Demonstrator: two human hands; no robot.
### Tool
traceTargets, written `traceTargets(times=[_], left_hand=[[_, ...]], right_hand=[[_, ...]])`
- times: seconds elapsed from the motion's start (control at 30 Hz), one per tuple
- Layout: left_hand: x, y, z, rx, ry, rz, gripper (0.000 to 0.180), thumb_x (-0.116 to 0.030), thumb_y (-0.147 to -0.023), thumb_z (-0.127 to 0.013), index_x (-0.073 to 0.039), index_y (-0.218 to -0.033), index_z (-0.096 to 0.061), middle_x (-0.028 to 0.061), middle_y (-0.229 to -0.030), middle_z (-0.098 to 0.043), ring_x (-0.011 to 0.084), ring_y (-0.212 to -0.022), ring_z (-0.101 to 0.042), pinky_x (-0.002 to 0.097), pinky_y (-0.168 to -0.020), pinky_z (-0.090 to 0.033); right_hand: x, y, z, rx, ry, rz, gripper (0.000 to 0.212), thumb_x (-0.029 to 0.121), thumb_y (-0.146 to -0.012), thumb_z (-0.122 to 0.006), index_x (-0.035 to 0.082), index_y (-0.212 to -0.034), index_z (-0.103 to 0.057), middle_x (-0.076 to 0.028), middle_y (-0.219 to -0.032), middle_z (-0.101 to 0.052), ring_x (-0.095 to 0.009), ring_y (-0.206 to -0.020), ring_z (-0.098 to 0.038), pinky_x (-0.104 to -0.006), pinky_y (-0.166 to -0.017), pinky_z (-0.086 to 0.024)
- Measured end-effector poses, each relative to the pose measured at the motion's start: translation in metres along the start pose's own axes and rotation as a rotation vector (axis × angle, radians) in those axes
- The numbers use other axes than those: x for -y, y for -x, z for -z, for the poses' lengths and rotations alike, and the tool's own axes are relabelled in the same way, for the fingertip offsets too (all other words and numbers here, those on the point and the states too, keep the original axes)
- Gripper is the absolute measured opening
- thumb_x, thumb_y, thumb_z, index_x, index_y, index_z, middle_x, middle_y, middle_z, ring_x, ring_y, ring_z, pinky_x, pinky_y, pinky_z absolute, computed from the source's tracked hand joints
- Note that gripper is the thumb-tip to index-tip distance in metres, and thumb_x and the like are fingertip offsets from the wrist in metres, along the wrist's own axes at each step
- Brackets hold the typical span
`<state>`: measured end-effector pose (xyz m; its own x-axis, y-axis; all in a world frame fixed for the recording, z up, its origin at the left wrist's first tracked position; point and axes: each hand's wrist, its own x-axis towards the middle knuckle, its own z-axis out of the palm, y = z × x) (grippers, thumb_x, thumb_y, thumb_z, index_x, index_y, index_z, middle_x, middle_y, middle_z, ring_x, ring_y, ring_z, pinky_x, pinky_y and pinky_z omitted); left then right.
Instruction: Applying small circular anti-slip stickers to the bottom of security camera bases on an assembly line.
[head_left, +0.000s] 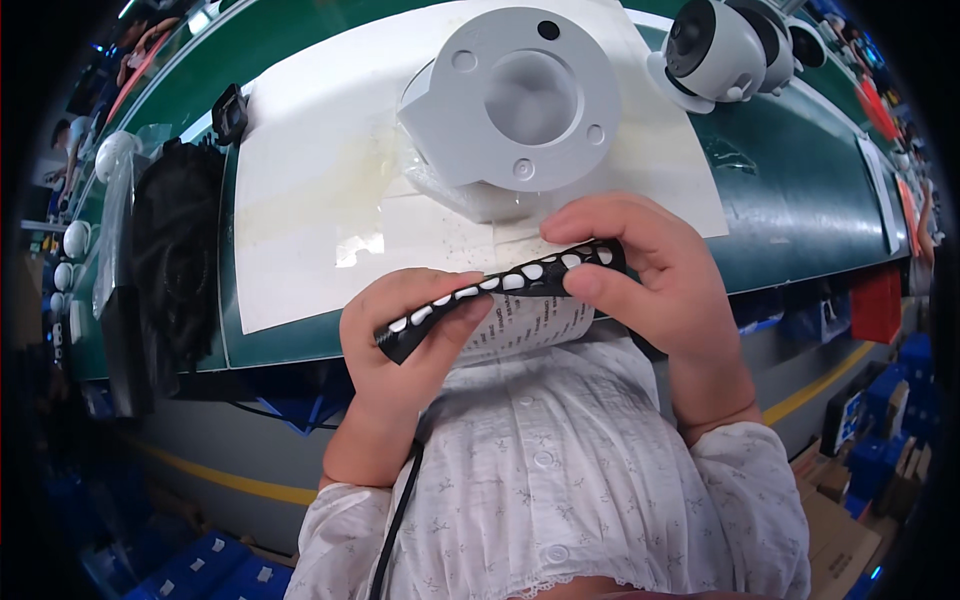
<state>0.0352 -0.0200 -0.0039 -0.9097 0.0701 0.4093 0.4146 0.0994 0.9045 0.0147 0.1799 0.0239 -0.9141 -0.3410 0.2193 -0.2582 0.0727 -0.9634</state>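
Just in front of my body I hold a curved black strip (545, 284) dotted with a row of white oval pads. My left hand (385, 315) is closed round its left end, thumb along the near side. At the other end, my right hand (670, 265) pinches it between thumb and fingers. Below the strip hangs a pale sheet (535, 328) with rows of print; whether the two are joined I cannot tell. Beyond my hands, a light grey round plastic housing (600, 80) with a wide central opening rests on clear plastic wrap (465, 195).
White board (300, 220) covers part of the green table (790, 200). White and black camera-like devices (715, 50) stand at the far right. To the left lie a black cloth bag (175, 240) and a small black part (230, 113). A black cable (400, 510) runs down beside my body.
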Motion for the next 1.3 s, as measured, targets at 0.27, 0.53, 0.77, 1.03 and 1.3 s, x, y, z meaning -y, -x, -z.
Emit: traceTargets(times=[0.27, 0.53, 0.77, 1.03, 1.3], left_hand=[[0.002, 0.006, -0.002, -0.086, 0.051, 0.053, 0.020, 0.009, -0.064, -0.065, 0.001, -0.083, -0.062, 0.0082, -0.073, -0.061, 0.0111, -0.065, -0.056, 0.0203, -0.059, -0.043], [0.005, 0.011, -0.001, -0.116, 0.087, 0.063, 0.018, 0.005, -0.066, -0.067, 0.002, -0.083, -0.061, 0.0089, -0.074, -0.061, 0.0112, -0.066, -0.056, 0.0200, -0.059, -0.043], [-0.002, 0.007, -0.003, -0.148, 0.259, 0.335, 0.015, -0.008, -0.070, -0.069, 0.000, -0.077, -0.059, 0.0009, -0.067, -0.058, 0.0051, -0.062, -0.051, 0.0168, -0.056, -0.040], [-0.002, 0.006, -0.002, -0.093, 0.074, 0.289, 0.017, -0.011, -0.071, -0.069, 0.000, -0.070, -0.056, -0.0015, -0.059, -0.054, 0.0026, -0.053, -0.044, 0.0164, -0.048, -0.034], [-0.005, 0.005, -0.007, -0.076, 0.125, 0.216, 0.011, -0.004, -0.071, -0.067, 0.002, -0.073, -0.058, 0.0003, -0.060, -0.056, 0.0031, -0.054, -0.047, 0.0155, -0.049, -0.036]], right_hand=[[-0.015, -0.001, -0.005, -0.087, 0.632, 0.626, 0.016, 0.006, -0.069, -0.064, 0.004, -0.083, -0.059, -0.008, -0.093, -0.058, -0.023, -0.086, -0.055, -0.0305, -0.071, -0.043], [-0.033, 0.012, -0.003, -0.033, 0.189, 0.389, 0.048, -0.004, -0.066, -0.066, 0.004, -0.107, -0.044, -0.013, -0.091, -0.053, -0.023, -0.087, -0.055, -0.0342, -0.077, -0.044], [-0.040, 0.002, -0.010, -0.220, 0.346, 0.692, 0.032, -0.006, -0.063, -0.066, 0.005, -0.091, -0.054, -0.006, -0.082, -0.057, -0.022, -0.076, -0.057, -0.0300, -0.068, -0.045], [-0.015, 0.006, -0.017, -0.287, 0.110, 0.745, 0.038, -0.010, -0.065, -0.061, 0.004, -0.098, -0.048, -0.008, -0.082, -0.054, -0.023, -0.077, -0.056, -0.0349, -0.069, -0.044], [-0.005, 0.002, -0.025, -0.076, 0.485, 0.531, 0.061, -0.015, -0.066, -0.058, 0.002, -0.114, -0.025, -0.012, -0.090, -0.048, -0.020, -0.073, -0.057, -0.0295, -0.067, -0.048]])
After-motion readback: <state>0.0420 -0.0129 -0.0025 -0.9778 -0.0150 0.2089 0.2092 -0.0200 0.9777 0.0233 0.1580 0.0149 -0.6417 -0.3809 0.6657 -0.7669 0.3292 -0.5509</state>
